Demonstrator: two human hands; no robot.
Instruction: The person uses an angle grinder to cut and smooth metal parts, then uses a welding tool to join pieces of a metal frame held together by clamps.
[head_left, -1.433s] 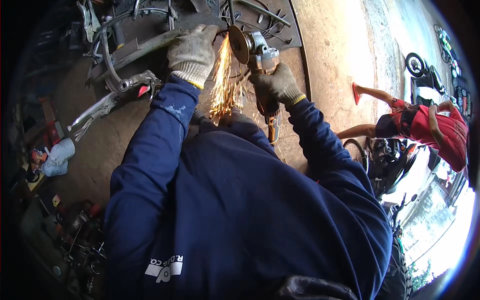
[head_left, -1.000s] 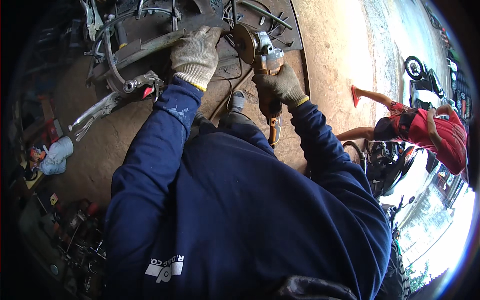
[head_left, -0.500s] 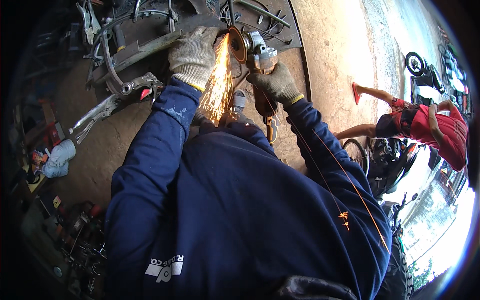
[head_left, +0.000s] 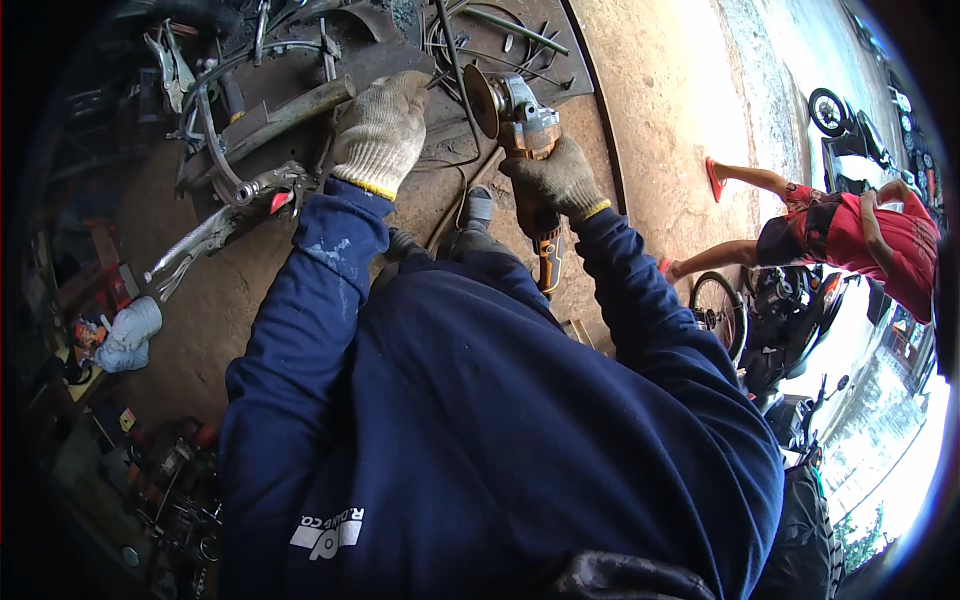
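My right hand, in a knitted work glove, is wrapped round the body of an angle grinder. The grinder's cutting disc faces left, and its handle end hangs toward my feet. My left hand, gloved too, is closed just left of the disc, apart from it. Whatever sits in its fingertips is too small to make out. Beside the left hand lies a metal tube among a curved metal frame. A dark cable runs between the left hand and the disc.
A dark metal work surface holds rods and wire coils. Locking pliers lie at the far left. A person in a red shirt stands at the right near parked motorcycles. My feet are below the grinder.
The bright spark stream from the disc has stopped. My left hand has drawn slightly nearer and away from the disc; the grinder has shifted slightly right and nearer.
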